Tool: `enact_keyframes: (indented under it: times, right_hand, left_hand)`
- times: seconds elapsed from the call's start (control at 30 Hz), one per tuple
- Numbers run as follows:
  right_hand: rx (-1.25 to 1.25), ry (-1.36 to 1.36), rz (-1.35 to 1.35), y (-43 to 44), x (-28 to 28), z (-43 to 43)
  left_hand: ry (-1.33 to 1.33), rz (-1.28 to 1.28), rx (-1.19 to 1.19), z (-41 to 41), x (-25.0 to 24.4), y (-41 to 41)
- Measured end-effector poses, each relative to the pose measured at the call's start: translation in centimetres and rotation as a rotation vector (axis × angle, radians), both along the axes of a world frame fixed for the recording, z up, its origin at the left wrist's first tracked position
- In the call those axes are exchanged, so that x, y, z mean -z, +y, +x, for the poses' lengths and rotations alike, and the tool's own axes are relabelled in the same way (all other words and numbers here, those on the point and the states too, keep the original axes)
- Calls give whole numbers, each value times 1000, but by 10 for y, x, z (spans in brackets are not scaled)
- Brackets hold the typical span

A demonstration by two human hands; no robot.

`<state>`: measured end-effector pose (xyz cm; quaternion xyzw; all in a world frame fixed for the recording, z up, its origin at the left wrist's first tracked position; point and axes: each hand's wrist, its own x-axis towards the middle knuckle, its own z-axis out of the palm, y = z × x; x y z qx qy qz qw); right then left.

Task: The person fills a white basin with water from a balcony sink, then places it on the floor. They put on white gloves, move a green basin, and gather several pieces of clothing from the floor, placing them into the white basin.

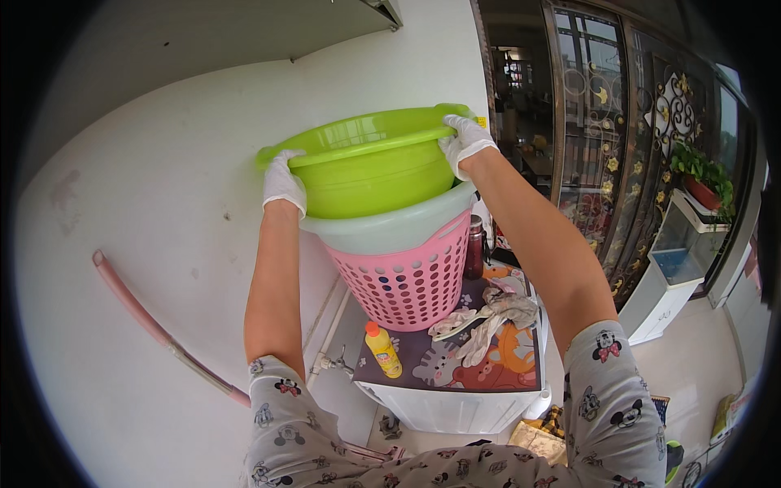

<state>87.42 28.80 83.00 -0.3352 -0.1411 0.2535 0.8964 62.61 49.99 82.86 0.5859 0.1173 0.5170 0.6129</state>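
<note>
Both of my hands wear thin white gloves and grip the rim of a bright green plastic basin (pixel 372 183). My left hand (pixel 285 180) holds its left end, and my right hand (pixel 467 141) holds the right end. The basin is tilted, its right side higher, over a pale whitish basin (pixel 390 229). That pale basin sits in the top of a pink perforated laundry basket (pixel 406 287). Whether the green basin rests on the pale one cannot be made out. The basket stands on a cartoon-patterned mat (pixel 439 366) covering a white appliance (pixel 457 412).
A yellow bottle with an orange cap (pixel 384 351) and crumpled gloves (pixel 488 323) lie near the basket. A dark red flask (pixel 475 247) stands behind it. At the left are a tap (pixel 335 361) and wall; a cabinet (pixel 183 36) overhangs above. Ornate glass doors (pixel 592 122) stand right.
</note>
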Motion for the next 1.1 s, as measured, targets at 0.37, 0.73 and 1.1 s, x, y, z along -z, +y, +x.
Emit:
enact_keyframes:
  times: [0.37, 0.73, 1.1]
  right_hand:
    - [-8, -369, 356, -140, -70, -7]
    - [657, -501, 399, -436, 112, -148]
    - [1209, -212, 269, -649, 313, -338]
  left_hand:
    - [-424, 14, 408, 7, -57, -112]
    - [-451, -72, 839, 74, 70, -350]
    - [-77, -17, 1162, 49, 263, -585]
